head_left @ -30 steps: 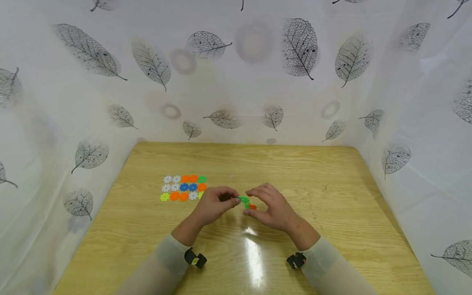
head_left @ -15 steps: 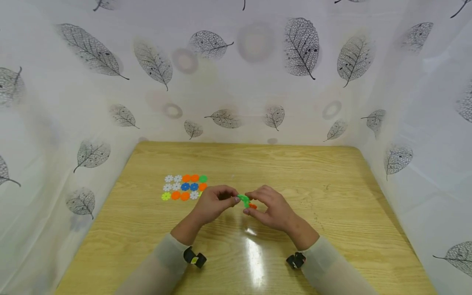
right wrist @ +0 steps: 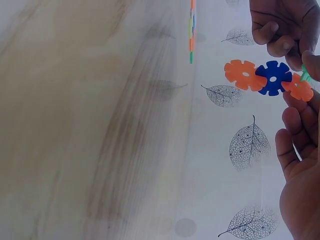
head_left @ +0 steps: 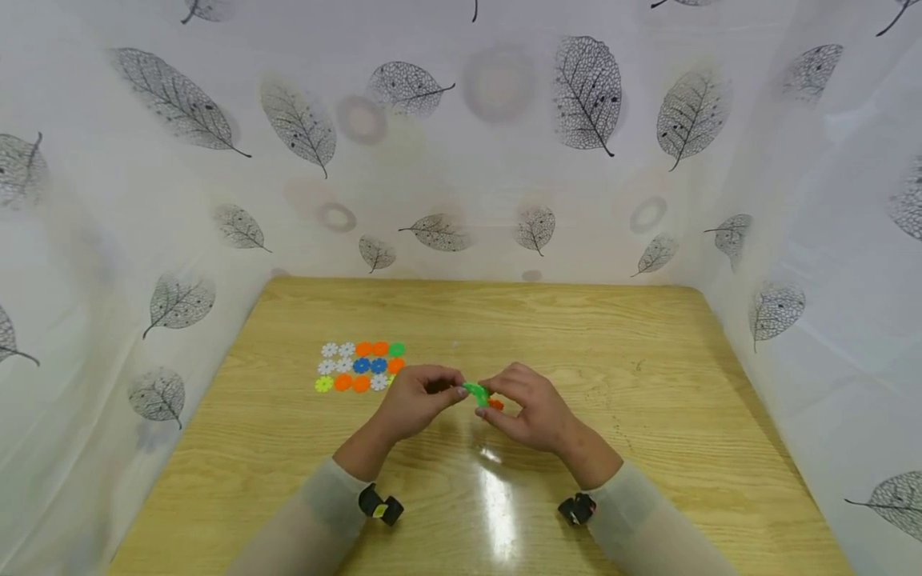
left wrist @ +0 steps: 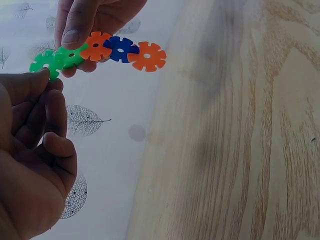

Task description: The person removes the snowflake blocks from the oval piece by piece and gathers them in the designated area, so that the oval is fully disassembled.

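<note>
A short chain of notched plastic discs hangs between the hands. In the left wrist view it runs from a green end disc (left wrist: 46, 64) through a second green disc (left wrist: 73, 55), an orange disc (left wrist: 96, 46) and a blue disc (left wrist: 121, 49) to an orange end disc (left wrist: 149, 56). My left hand (head_left: 418, 402) pinches the green end disc between thumb and finger. With thumb and fingers, my right hand (head_left: 535, 406) grips the chain around the second green disc, partly covering it. The blue disc (right wrist: 273, 78) and orange end disc stick out free past the right hand.
Rows of loose discs in white, orange, blue, green and yellow lie flat on the wooden table (head_left: 612, 336), left of the hands, such as a blue disc (head_left: 361, 366). The left hand hides part of the front row. A leaf-print curtain (head_left: 475, 160) surrounds the table.
Both hands stay nearly in place, holding the chain. The right fingers have shifted slightly on the green discs; the loose discs have not moved.
</note>
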Motion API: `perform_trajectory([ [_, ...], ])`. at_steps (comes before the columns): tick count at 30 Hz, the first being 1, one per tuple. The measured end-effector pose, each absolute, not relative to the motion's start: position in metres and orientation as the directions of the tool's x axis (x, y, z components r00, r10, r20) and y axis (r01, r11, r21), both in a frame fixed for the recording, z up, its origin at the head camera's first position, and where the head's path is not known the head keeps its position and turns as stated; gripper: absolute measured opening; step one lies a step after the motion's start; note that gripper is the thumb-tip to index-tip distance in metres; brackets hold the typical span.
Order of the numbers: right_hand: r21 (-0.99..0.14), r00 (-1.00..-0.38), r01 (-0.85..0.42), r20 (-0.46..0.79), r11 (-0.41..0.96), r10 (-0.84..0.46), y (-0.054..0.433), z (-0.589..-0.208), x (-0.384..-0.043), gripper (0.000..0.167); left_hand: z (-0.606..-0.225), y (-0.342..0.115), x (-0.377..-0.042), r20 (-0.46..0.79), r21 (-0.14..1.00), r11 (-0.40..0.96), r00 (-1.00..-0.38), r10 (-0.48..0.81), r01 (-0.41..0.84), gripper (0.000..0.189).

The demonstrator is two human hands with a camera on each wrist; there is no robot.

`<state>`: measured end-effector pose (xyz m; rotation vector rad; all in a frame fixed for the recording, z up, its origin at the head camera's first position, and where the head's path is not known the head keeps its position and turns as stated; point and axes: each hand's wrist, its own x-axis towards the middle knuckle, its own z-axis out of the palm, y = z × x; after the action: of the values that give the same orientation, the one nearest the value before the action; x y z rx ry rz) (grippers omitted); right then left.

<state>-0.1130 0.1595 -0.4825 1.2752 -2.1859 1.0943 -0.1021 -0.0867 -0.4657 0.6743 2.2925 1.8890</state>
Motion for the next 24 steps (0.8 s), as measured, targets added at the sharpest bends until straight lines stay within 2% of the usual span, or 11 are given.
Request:
perform_trajectory([
  [5,-0.425,-0.503,-0.862,0.656,0.275,-0.563,0.159,-0.483,-0.113,0.03,-0.468,-0.088,-0.102,0.237,0.939,0.149,-0.895,0.378,0.311,0.005],
  [12,-0.399,-0.496,-0.868,0.68,0.296,-0.54,0.17,-0.491,-0.114,0.029,-0.457,-0.112,-0.109,0.256,0.922,0.232,-0.938,0.233,0.309,0.004],
  [16,-0.391,-0.494,-0.87,0.692,0.301,-0.527,0.174,-0.492,-0.116,0.029,-0.455,-0.124,-0.112,0.217,0.919,0.276,-0.946,0.241,0.281,0.005],
  [24,-0.389,-0.484,-0.875,0.701,0.288,-0.523,0.172,-0.489,-0.117,0.029,-0.468,-0.133,-0.109,0.065,0.944,0.307,-0.982,0.176,0.117,0.014],
])
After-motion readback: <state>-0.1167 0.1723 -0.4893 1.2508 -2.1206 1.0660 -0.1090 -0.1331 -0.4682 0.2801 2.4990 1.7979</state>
